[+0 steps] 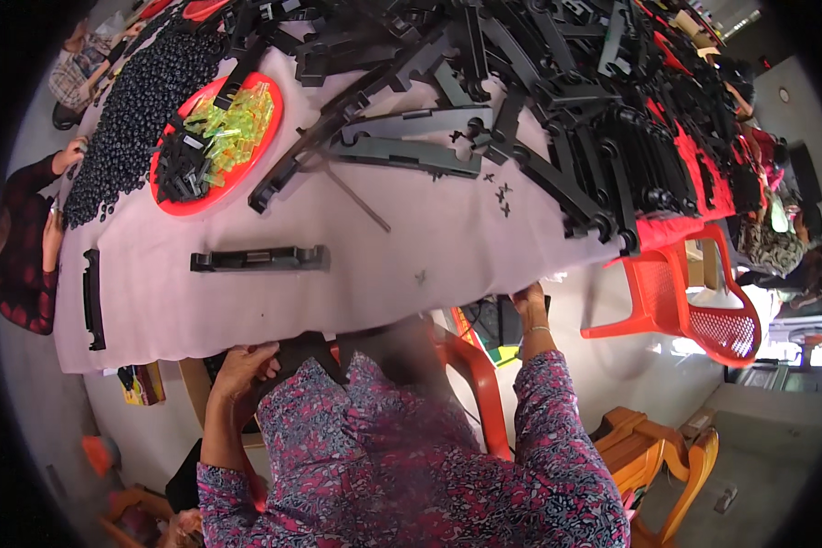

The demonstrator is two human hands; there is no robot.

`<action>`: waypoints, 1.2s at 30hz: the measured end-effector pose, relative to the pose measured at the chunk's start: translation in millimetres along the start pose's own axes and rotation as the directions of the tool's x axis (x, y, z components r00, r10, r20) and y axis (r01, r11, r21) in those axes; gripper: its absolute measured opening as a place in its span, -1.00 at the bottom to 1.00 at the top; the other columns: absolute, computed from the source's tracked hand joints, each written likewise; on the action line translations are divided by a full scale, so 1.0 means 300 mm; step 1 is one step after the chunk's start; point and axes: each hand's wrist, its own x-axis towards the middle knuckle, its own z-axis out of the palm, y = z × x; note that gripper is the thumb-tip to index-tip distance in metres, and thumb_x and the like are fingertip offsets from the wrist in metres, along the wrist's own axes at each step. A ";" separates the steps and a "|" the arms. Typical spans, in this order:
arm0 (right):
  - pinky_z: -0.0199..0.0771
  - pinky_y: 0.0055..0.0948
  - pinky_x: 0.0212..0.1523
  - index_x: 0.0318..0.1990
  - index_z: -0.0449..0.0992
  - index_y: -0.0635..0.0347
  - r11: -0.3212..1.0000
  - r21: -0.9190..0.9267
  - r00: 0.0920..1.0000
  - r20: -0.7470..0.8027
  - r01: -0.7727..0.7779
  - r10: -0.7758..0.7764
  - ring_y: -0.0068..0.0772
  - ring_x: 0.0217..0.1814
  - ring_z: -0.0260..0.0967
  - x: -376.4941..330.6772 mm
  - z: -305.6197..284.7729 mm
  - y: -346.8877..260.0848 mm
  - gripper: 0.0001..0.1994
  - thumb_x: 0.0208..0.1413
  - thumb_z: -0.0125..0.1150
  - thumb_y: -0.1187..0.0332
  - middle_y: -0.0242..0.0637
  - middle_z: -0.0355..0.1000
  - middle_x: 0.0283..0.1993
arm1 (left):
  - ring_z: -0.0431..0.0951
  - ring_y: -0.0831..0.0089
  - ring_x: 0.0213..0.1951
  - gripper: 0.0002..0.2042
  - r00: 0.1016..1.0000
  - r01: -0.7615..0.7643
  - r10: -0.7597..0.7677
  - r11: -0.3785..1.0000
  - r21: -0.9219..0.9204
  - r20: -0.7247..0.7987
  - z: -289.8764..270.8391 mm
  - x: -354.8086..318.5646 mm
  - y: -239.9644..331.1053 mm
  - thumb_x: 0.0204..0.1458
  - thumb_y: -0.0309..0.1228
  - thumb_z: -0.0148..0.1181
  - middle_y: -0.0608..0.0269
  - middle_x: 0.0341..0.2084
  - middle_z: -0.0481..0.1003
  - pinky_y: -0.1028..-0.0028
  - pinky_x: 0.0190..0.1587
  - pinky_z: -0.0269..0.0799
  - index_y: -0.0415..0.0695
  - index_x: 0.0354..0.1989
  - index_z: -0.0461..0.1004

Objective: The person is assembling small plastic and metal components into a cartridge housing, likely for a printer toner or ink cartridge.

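My left hand point(245, 369) is at the near edge of the cloth-covered table point(365, 274), beside my lap. Its fingers are bent together; what they hold, if anything, is hidden. Farther right, my right hand point(528, 301) reaches to the table edge, its fingertips out of sight near the cloth. Closest on the tabletop lies a long black plastic part point(260, 259) with notched ends. Another narrow black part point(93, 300) lies by the left edge. Neither hand touches these two parts.
A red oval tray point(192, 208) holds yellow-green clear pieces and small black pieces. Left of it spreads a heap of black beads point(146, 110). Long black parts point(603, 173) pile up at the back right. Red chairs point(648, 292) stand near the table. Other people work around it.
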 end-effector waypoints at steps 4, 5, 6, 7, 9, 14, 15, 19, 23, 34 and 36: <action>0.46 -0.40 -0.50 0.08 0.46 0.01 0.998 -0.065 0.990 -0.138 -0.008 -0.001 -0.44 -0.20 0.58 -0.065 0.320 0.049 -0.61 0.14 0.37 0.17 -0.39 0.55 -0.23 | 0.55 0.46 -0.59 -0.65 0.993 0.099 -0.095 0.993 0.066 -0.071 -0.005 -0.003 -0.021 0.18 -0.15 0.24 0.18 -0.60 0.57 0.51 -0.52 0.43 -0.26 -0.41 0.59; 0.46 -0.40 -0.50 0.08 0.46 0.01 0.997 -0.079 0.988 -0.154 -0.028 0.015 -0.43 -0.20 0.58 -0.044 0.347 0.064 -0.61 0.14 0.37 0.16 -0.39 0.56 -0.23 | 0.56 0.45 -0.59 -0.62 0.992 0.118 -0.114 0.991 0.066 -0.063 -0.025 0.014 -0.072 0.19 -0.14 0.21 0.17 -0.61 0.57 0.51 -0.52 0.45 -0.26 -0.44 0.58; 0.46 -0.40 -0.49 0.07 0.46 0.02 0.995 -0.091 0.985 -0.170 -0.037 0.021 -0.43 -0.20 0.58 -0.015 0.361 0.073 -0.61 0.14 0.36 0.16 -0.38 0.56 -0.23 | 0.57 0.44 -0.59 -0.60 0.991 0.131 -0.128 0.989 0.066 -0.049 -0.033 0.035 -0.096 0.21 -0.13 0.18 0.16 -0.61 0.57 0.51 -0.53 0.46 -0.26 -0.48 0.58; 0.47 -0.39 -0.49 0.07 0.47 0.02 0.994 -0.101 0.984 -0.178 -0.042 0.023 -0.42 -0.20 0.58 0.032 0.370 0.089 -0.61 0.14 0.36 0.15 -0.38 0.56 -0.23 | 0.59 0.41 -0.59 -0.56 0.989 0.148 -0.146 0.983 0.107 -0.032 -0.025 0.046 -0.081 0.24 -0.11 0.10 0.12 -0.62 0.58 0.50 -0.53 0.48 -0.25 -0.52 0.56; 0.47 -0.39 -0.48 0.06 0.47 0.02 0.992 -0.110 0.976 -0.216 -0.063 0.038 -0.42 -0.20 0.58 0.094 0.367 0.125 -0.62 0.14 0.35 0.14 -0.37 0.56 -0.22 | 0.61 0.40 -0.57 -0.59 0.986 0.163 -0.164 0.977 0.137 0.003 -0.042 0.053 -0.099 0.24 -0.13 0.08 0.11 -0.61 0.59 0.49 -0.52 0.50 -0.25 -0.45 0.57; 0.49 -0.37 -0.46 0.05 0.49 0.04 0.983 -0.154 0.966 -0.254 -0.098 0.057 -0.40 -0.20 0.59 0.225 0.370 0.156 -0.62 0.15 0.33 0.10 -0.35 0.57 -0.22 | 0.62 0.40 -0.56 -0.62 0.977 0.211 -0.212 0.975 0.065 0.009 -0.036 0.056 -0.098 0.23 -0.13 0.10 0.12 -0.61 0.59 0.48 -0.51 0.51 -0.23 -0.41 0.58; 0.49 -0.37 -0.46 0.04 0.50 0.04 0.983 -0.155 0.962 -0.268 -0.102 0.058 -0.39 -0.20 0.59 0.240 0.362 0.158 -0.62 0.15 0.33 0.10 -0.35 0.57 -0.22 | 0.62 0.40 -0.56 -0.62 0.973 0.231 -0.233 0.970 0.072 0.011 -0.039 0.060 -0.085 0.23 -0.13 0.10 0.12 -0.61 0.59 0.48 -0.51 0.51 -0.23 -0.40 0.58; 0.50 -0.36 -0.45 0.03 0.51 0.05 0.972 -0.196 0.954 -0.291 -0.129 0.068 -0.38 -0.20 0.59 0.279 0.344 0.167 -0.62 0.16 0.31 0.07 -0.33 0.58 -0.21 | 0.62 0.40 -0.56 -0.62 0.955 0.295 -0.297 0.953 0.071 0.016 -0.048 0.055 -0.070 0.23 -0.12 0.10 0.12 -0.60 0.59 0.47 -0.50 0.52 -0.22 -0.39 0.58; 0.52 -0.34 -0.43 0.02 0.52 0.06 0.956 -0.253 0.953 -0.294 -0.146 0.068 -0.36 -0.20 0.59 0.303 0.331 0.155 -0.61 0.16 0.29 0.04 -0.31 0.59 -0.21 | 0.62 0.40 -0.55 -0.62 0.946 0.323 -0.324 0.944 0.066 0.015 -0.054 0.071 -0.060 0.23 -0.12 0.10 0.13 -0.59 0.59 0.47 -0.50 0.52 -0.22 -0.38 0.58; 0.55 -0.31 -0.39 -0.02 0.56 0.09 0.825 -0.533 0.962 -0.269 -0.190 0.047 -0.32 -0.20 0.59 0.165 0.240 0.018 -0.59 0.17 0.25 -0.03 -0.27 0.61 -0.19 | 0.63 0.40 -0.53 -0.63 0.964 0.255 -0.260 0.964 0.080 0.050 -0.058 0.096 -0.063 0.23 -0.11 0.11 0.14 -0.57 0.60 0.46 -0.48 0.54 -0.21 -0.36 0.58; 0.55 -0.30 -0.39 -0.03 0.57 0.09 0.777 -0.601 0.965 -0.259 -0.190 0.036 -0.31 -0.20 0.60 0.106 0.229 -0.016 -0.58 0.18 0.24 -0.04 -0.26 0.61 -0.19 | 0.63 0.40 -0.53 -0.63 0.970 0.225 -0.233 0.969 0.102 0.069 -0.061 0.110 -0.042 0.23 -0.11 0.11 0.14 -0.57 0.60 0.46 -0.47 0.54 -0.21 -0.35 0.58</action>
